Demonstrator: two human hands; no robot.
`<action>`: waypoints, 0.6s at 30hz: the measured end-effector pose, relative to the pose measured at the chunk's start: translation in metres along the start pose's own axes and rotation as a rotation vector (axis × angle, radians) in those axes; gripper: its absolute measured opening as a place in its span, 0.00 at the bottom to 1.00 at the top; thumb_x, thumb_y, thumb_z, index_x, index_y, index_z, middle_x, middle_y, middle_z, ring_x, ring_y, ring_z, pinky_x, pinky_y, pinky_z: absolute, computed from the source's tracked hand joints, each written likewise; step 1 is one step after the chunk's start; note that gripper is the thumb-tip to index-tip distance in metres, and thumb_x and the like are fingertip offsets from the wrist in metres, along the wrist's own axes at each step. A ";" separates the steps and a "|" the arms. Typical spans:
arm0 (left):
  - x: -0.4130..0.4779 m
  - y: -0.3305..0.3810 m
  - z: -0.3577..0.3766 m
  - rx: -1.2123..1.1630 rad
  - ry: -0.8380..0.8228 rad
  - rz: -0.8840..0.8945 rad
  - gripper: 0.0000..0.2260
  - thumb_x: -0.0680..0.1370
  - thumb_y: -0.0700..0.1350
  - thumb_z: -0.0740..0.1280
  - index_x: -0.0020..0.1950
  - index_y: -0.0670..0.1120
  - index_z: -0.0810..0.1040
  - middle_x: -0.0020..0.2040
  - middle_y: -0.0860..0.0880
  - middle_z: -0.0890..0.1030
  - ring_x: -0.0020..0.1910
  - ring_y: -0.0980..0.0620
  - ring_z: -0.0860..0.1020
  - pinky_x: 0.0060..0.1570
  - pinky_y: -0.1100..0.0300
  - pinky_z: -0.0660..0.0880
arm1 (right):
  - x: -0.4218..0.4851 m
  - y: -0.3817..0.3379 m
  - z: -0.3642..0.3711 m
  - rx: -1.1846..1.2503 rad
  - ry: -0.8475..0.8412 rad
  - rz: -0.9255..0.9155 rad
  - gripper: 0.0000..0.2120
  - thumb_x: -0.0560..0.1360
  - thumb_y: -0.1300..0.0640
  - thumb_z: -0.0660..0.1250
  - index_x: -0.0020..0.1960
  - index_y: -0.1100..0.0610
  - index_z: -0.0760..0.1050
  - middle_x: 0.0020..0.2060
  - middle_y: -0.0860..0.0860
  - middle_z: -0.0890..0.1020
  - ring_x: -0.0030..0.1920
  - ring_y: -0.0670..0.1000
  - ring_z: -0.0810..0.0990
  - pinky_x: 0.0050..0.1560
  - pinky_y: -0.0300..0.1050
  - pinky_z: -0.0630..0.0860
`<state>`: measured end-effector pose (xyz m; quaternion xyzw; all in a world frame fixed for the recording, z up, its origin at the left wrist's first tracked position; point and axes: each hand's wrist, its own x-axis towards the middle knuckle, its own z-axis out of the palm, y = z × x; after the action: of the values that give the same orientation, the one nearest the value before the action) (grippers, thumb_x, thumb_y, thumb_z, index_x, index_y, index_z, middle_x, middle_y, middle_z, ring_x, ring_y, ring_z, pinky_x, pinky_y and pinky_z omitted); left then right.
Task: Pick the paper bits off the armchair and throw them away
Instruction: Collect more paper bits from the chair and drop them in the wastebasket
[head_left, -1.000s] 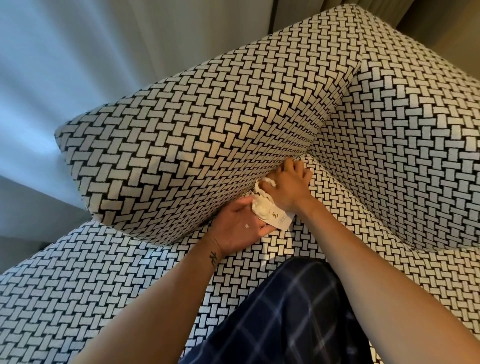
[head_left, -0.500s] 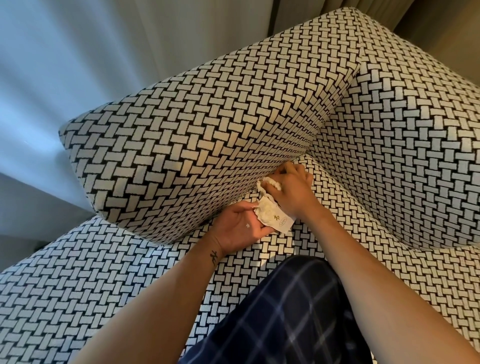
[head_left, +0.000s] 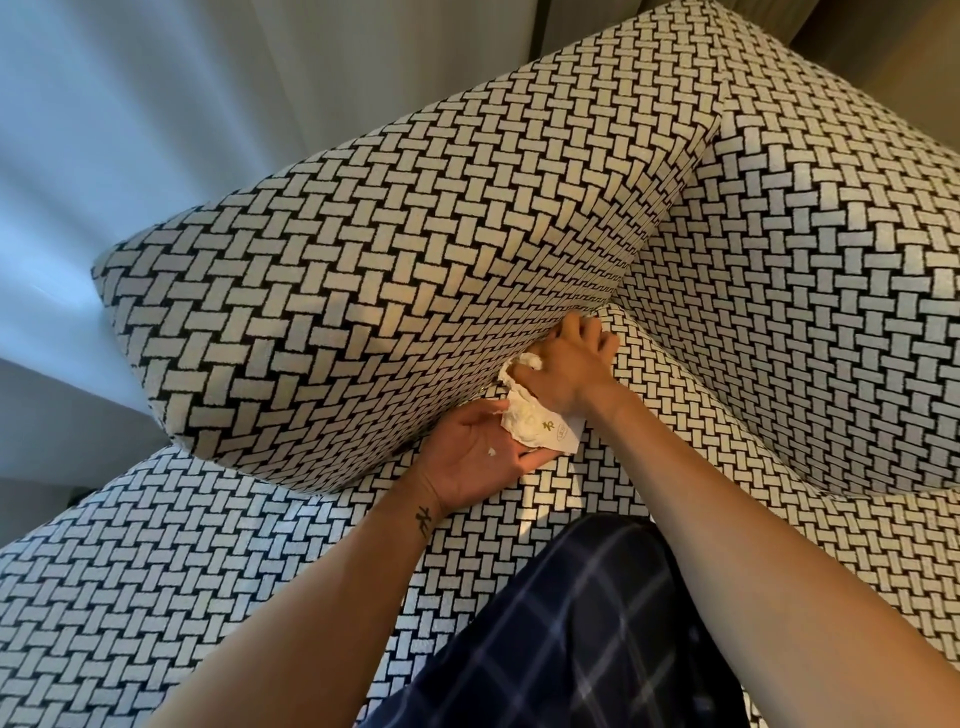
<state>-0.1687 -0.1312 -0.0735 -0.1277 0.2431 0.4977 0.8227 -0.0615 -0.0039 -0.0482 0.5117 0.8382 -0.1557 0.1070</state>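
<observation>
The crumpled white paper wad (head_left: 540, 434), printed with a small gold mark, lies at the centre of the scene, over the seat (head_left: 156, 571) of the armchair (head_left: 831, 545); it rests on the straight fingers of the person's left hand (head_left: 475, 454), which is held palm up with the thumb against the wad's 9 o'clock edge; the fingers are not curled round it. One small paper bit (head_left: 491, 452) sits loose on that palm, at 8 o'clock from the wad. A twisted strip of the same paper (head_left: 527, 359) rises from the wad's 12 o'clock side to the thumb side of the right hand (head_left: 569, 366). The right hand lies back up, directly above the wad, its fingers (head_left: 597, 338) slightly spread and reaching into the seam where the seat meets the upright panel (head_left: 363, 260) at 10 o'clock; the thumb is hidden, so whether this hand pinches the strip cannot be told. A second upholstered panel (head_left: 805, 260) stands at 2 o'clock; all surfaces carry a black-and-white basket-weave pattern. A small tattoo (head_left: 423, 519) marks the left wrist. A leg in dark checked trousers (head_left: 571, 649) rests on the seat at 6 o'clock. A pale curtain (head_left: 130, 130) hangs behind the chair at 10 o'clock.
</observation>
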 end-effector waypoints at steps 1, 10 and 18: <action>0.000 -0.001 0.000 0.021 -0.001 0.006 0.22 0.81 0.40 0.58 0.74 0.36 0.73 0.76 0.36 0.70 0.77 0.37 0.65 0.79 0.38 0.52 | -0.002 0.002 0.003 0.040 0.040 -0.015 0.21 0.78 0.34 0.58 0.61 0.44 0.80 0.63 0.53 0.65 0.69 0.59 0.56 0.68 0.58 0.53; 0.001 0.000 0.000 0.100 -0.073 0.007 0.21 0.80 0.40 0.61 0.72 0.36 0.76 0.76 0.37 0.70 0.76 0.38 0.69 0.79 0.39 0.53 | -0.015 0.014 0.014 0.289 0.192 -0.148 0.12 0.80 0.41 0.64 0.52 0.45 0.83 0.53 0.47 0.67 0.64 0.54 0.61 0.67 0.49 0.50; 0.000 0.000 -0.004 0.114 -0.025 0.026 0.23 0.79 0.41 0.63 0.74 0.37 0.72 0.75 0.36 0.71 0.75 0.37 0.68 0.78 0.37 0.52 | -0.026 0.020 0.007 0.533 0.211 -0.125 0.12 0.80 0.44 0.66 0.55 0.49 0.84 0.54 0.46 0.77 0.63 0.51 0.67 0.69 0.52 0.61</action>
<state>-0.1693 -0.1328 -0.0769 -0.0711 0.2625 0.4954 0.8250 -0.0315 -0.0192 -0.0489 0.4825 0.8040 -0.3227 -0.1286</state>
